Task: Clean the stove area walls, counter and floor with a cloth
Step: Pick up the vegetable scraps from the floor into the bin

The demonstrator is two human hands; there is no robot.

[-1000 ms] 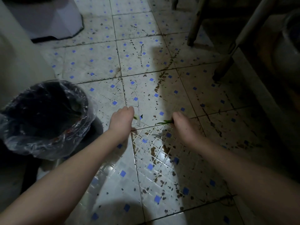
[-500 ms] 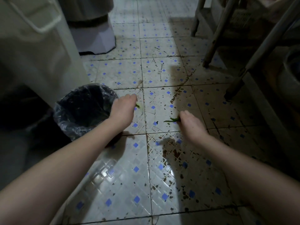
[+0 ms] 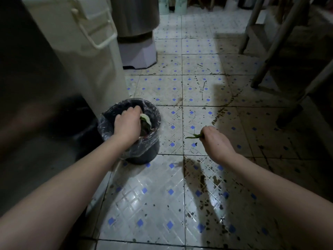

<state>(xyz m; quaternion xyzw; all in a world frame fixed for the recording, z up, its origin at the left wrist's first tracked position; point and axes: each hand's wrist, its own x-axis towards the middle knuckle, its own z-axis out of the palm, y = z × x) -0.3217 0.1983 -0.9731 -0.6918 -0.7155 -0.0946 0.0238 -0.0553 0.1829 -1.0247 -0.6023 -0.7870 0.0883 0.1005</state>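
My left hand (image 3: 127, 124) hangs over the mouth of a small black bin lined with a clear plastic bag (image 3: 155, 120). It grips a pale and green vegetable scrap (image 3: 145, 120). To the right, above the floor, my right hand (image 3: 213, 139) is closed on a thin green vegetable stem (image 3: 193, 136) that pokes out to the left. The white floor tiles with blue diamonds (image 3: 171, 192) are spotted with dark dirt, thickest on the right. No cloth is in view.
A cream cabinet or appliance with a handle (image 3: 93, 37) stands behind the bin at the left. A round metal container on a pale base (image 3: 138, 51) sits beyond it. Wooden legs of furniture (image 3: 264, 65) cross the right side.
Both hands have lifted off the floor with their scraps. My left hand has moved left over the bin. The view has pulled back and upward, showing more floor.
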